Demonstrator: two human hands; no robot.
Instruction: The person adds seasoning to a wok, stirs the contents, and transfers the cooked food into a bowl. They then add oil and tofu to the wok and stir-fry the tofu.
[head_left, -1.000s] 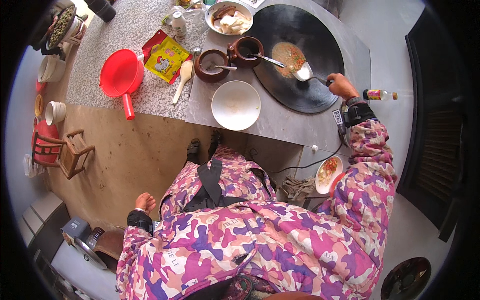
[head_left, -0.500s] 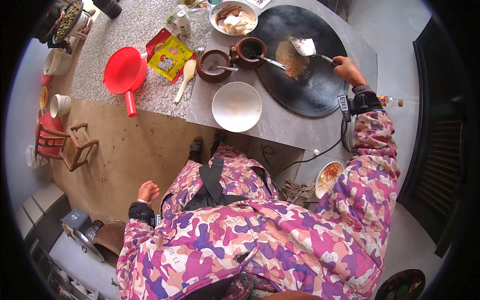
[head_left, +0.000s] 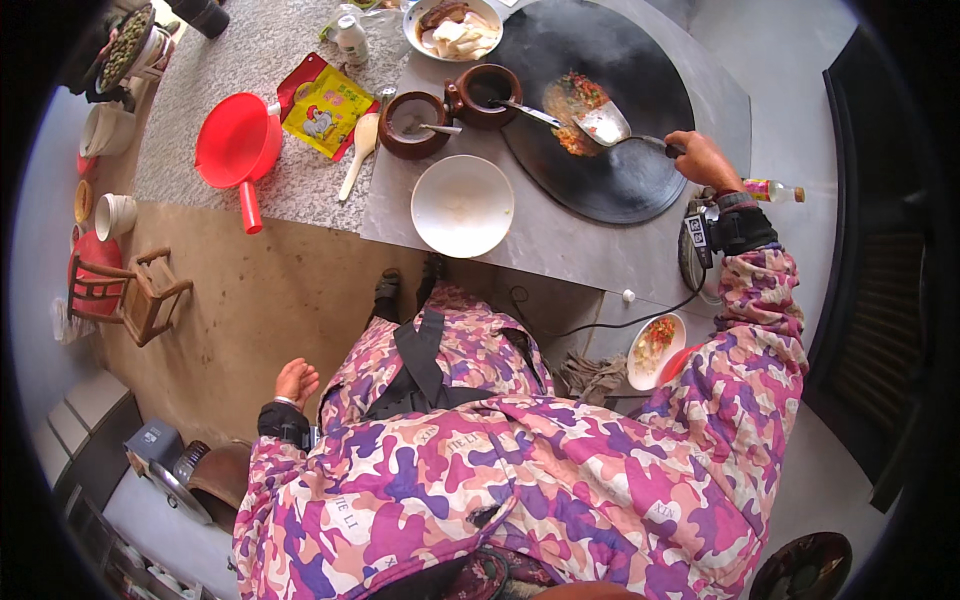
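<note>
Counter (head_left: 385, 212), with inset dark wok (head_left: 630, 185); chopped food (head_left: 577, 92), left of the wok's centre; spatula (head_left: 606, 122), over the food's right side, best slid low and flat beneath; right hand (head_left: 706, 161), gripping its handle (head_left: 652, 141); left hand (head_left: 297, 382), empty, loosely curled.

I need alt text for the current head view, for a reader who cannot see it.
A person's right hand holds a spatula at the chopped food in a steaming black wok. The left hand hangs free, apparently empty; a white bowl and two brown pots stand left of the wok.
</note>
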